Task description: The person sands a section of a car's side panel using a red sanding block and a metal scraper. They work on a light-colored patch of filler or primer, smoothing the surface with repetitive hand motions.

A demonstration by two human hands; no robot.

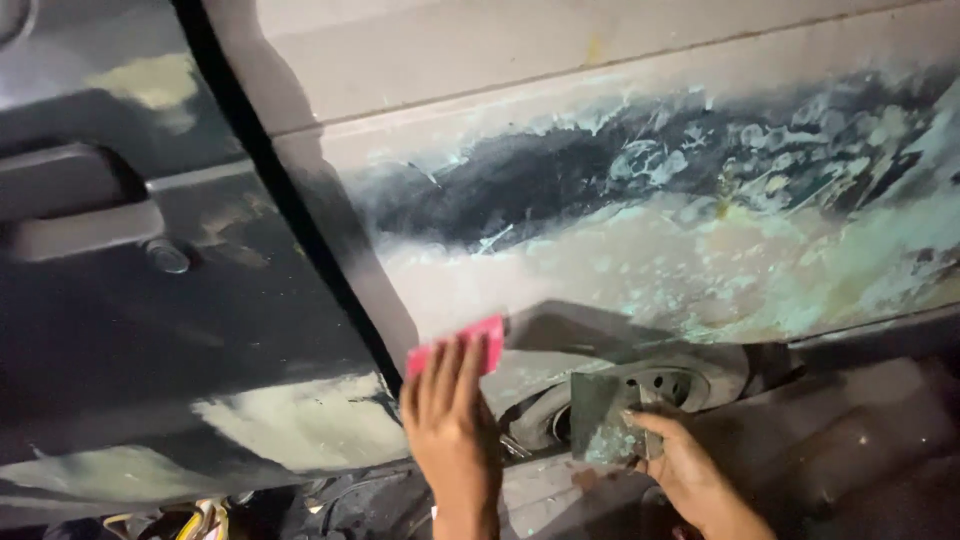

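My left hand (450, 425) presses a small pink block (458, 350) flat against the lower edge of a car body panel (640, 250), beside the dark gap between panel and door. The panel is patchy, with pale filler and dark sanded paint. My right hand (685, 470) holds a flat grey metal plate (600, 415) smeared with pale filler, lower right, away from the panel.
A dark car door (150, 330) with a recessed handle (80, 205) and a round lock fills the left. A wheel (640, 390) shows under the arch behind my hands. Some yellow and dark items lie at the bottom left.
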